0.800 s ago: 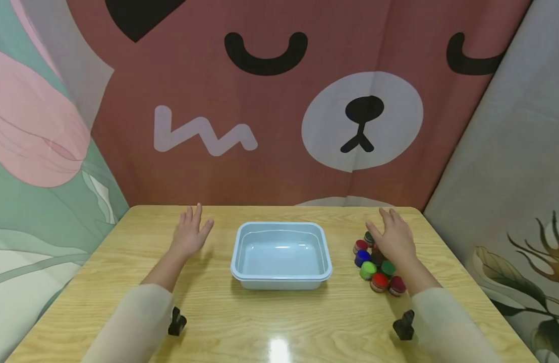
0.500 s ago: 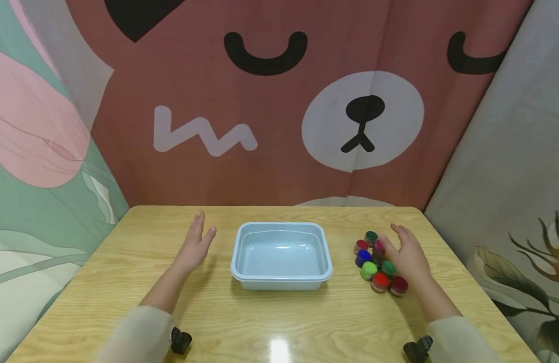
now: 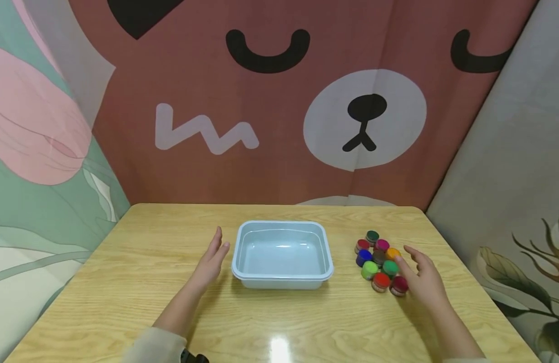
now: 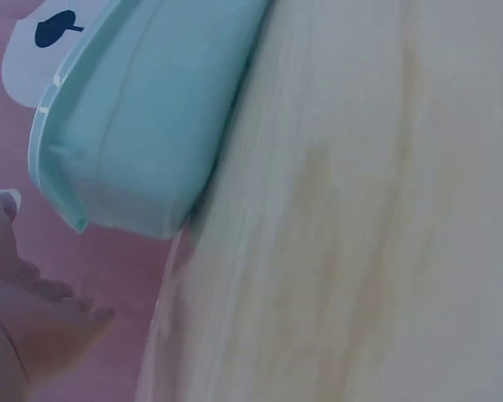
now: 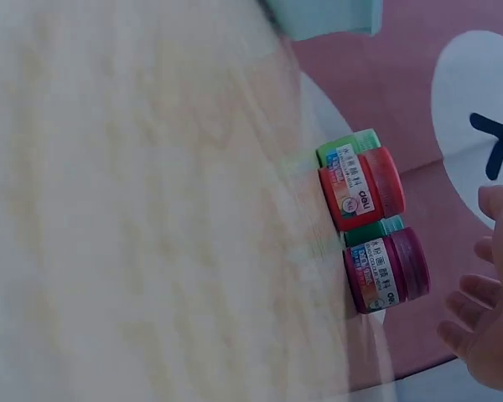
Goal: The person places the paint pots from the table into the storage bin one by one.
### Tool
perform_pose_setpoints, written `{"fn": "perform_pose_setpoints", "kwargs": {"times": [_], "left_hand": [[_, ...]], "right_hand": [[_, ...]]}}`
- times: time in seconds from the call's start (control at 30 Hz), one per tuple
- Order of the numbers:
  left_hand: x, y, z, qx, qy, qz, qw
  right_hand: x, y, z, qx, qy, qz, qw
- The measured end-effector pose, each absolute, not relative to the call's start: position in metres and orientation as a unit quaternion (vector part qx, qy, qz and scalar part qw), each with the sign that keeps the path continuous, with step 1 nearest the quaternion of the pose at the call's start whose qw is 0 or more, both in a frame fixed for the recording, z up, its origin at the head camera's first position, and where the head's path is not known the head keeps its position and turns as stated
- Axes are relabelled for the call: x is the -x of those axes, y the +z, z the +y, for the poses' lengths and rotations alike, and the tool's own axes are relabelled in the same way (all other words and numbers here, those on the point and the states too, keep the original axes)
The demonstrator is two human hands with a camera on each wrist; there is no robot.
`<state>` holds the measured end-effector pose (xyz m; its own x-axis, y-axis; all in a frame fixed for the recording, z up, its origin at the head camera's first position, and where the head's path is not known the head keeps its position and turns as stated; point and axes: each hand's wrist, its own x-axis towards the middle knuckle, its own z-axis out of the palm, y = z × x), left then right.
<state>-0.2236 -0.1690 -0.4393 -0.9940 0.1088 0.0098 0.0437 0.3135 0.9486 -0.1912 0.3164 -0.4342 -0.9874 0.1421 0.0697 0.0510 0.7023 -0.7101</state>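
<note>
A pale blue plastic tub [image 3: 282,284] stands in the middle of the table. Left of it, my left hand [image 3: 209,267] hovers with straight fingers, close to the tub's left side and holding nothing. To the tub's right sits a cluster of several small paint jars with coloured lids, among them a red paint jar [image 3: 381,282], a dark red one [image 3: 399,286] and a blue one [image 3: 364,258]. Beside the cluster's right edge, my right hand [image 3: 426,282] has its fingers loosely bent, thumb near the orange-lidded jar [image 3: 393,253]; whether it touches is unclear. Labels show in the right wrist view.
The wooden table [image 3: 279,322] has a back edge against a brown curtain [image 3: 279,176] printed with a bear face. Patterned cloths hang at left and right.
Both hands have drawn back toward the near side. The left has shifted right toward the tub; the right has moved outward, uncovering the jars. Tub and jars stay put.
</note>
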Motion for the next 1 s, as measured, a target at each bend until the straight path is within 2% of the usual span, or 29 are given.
{"fn": "perform_pose_setpoints", "kwargs": {"times": [0.23, 0.43, 0.77, 1.0], "left_hand": [[0.218, -0.447, -0.15, -0.05, 0.61, 0.79, 0.045], [0.216, -0.455, -0.138, -0.052, 0.633, 0.771, 0.049], [0.212, -0.456, -0.128, -0.04, 0.643, 0.765, 0.025], [0.213, -0.457, -0.13, -0.034, 0.642, 0.766, 0.018]], "right_hand": [[0.176, -0.445, 0.322, 0.07, 0.41, -0.908, 0.054], [0.168, -0.451, 0.328, 0.077, 0.424, -0.902, 0.021], [0.167, -0.456, 0.334, 0.111, 0.433, -0.893, -0.052], [0.17, -0.461, 0.333, 0.11, 0.403, -0.908, -0.047]]}}
